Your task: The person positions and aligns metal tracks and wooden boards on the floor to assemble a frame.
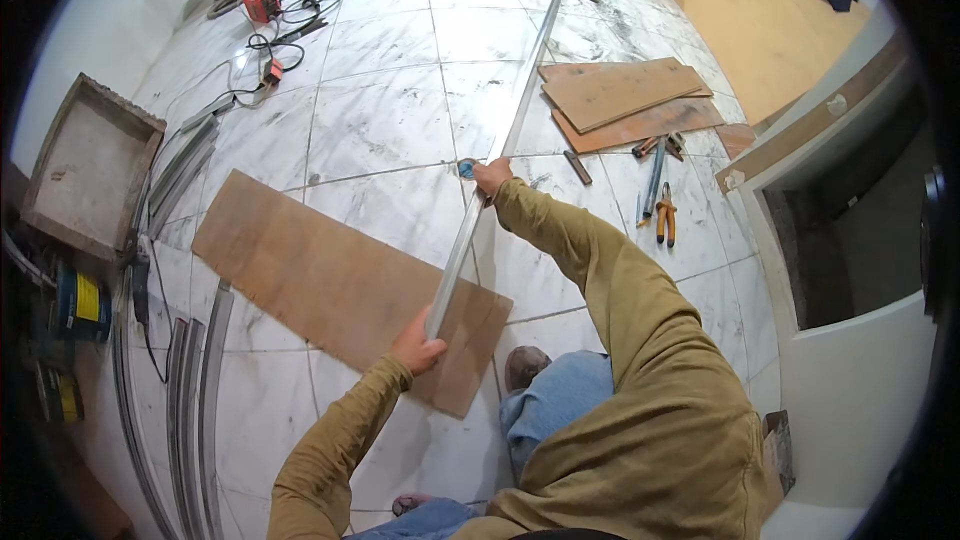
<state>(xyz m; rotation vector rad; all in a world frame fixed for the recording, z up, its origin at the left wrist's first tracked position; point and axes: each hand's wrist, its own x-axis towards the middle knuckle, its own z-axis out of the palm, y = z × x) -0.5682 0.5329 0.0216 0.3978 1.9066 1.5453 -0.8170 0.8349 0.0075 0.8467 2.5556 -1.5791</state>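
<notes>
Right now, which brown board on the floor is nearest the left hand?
The long board running under the metal bar, by the left hand; the other boards lie farther off, overlapping, beyond the right hand.

We recognise a makeshift workshop within a tiled room: metal profiles [180, 380], brown boards [615, 95], orange-handled pliers [666, 222] and a red cabled machine [262, 6] occupy the floor [375, 100].
</notes>
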